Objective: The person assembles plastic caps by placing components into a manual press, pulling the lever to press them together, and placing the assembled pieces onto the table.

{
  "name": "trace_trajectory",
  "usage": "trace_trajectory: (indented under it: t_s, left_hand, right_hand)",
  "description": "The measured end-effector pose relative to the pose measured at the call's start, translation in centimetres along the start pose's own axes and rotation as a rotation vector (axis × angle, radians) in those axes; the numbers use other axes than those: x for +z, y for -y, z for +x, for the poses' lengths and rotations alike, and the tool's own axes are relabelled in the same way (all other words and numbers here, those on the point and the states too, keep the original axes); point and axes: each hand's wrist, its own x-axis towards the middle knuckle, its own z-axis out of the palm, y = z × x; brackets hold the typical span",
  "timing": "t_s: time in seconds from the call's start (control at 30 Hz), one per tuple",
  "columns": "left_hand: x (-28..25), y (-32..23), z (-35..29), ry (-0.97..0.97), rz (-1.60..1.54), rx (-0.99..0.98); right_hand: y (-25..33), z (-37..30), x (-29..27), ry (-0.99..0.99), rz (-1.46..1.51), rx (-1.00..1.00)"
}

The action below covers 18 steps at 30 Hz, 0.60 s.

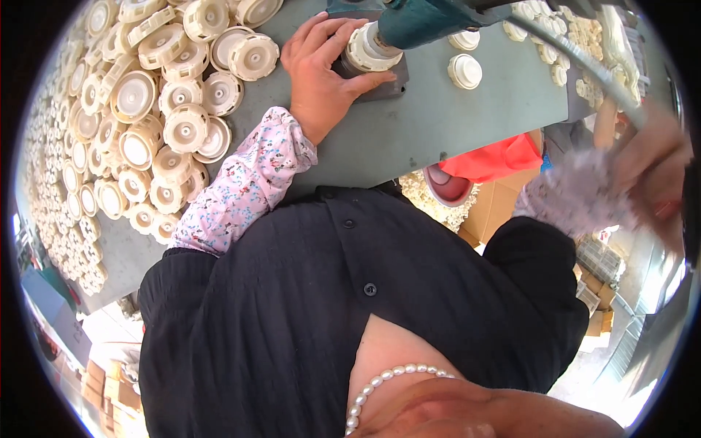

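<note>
Cream plastic caps [139, 109] lie heaped across the left of a grey-green bench [438, 124], some face up, some on edge, a few spilling toward the bench's near edge. The person's left hand [321, 69], reaching out of a pink flowered sleeve [241, 186], is curled round one cap [369, 47] that sits on a dark base [380, 84] under the teal head of a machine [431, 18]; fingers wrap the cap's far side and the thumb presses along its near side, so the grip is closed on it. More caps [465, 69] stand singly and in a loose cluster on the bench to the right of the machine. The right hand [653, 171] is raised at the picture's right rim and badly blurred; it seems to be up by a thin grey lever [584, 62] that slants down from the machine, but whether its fingers are closed on it cannot be told. A black buttoned shirt [328, 306] fills the foreground, with a string of pearls [387, 387] below it.
</note>
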Motion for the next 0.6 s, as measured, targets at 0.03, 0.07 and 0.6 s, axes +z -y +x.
trace_trajectory:
  t_s: [0.03,0.07,0.6]
  left_hand:
    - [-0.4,0.0,-0.1,0.006,0.011,-0.007]
    - [-0.6,0.1,-0.3,0.016,0.035,-0.019]
    - [-3.3,-1.6,3.3,0.106,-0.031,0.132]
  right_hand:
    - [0.7,-3.0,1.6,0.042,0.033,0.111]
    - [2.4,-1.8,4.1,0.143,-0.296,0.287]
    - [-1.5,-6.5,16.3,-0.881,-0.13,0.135]
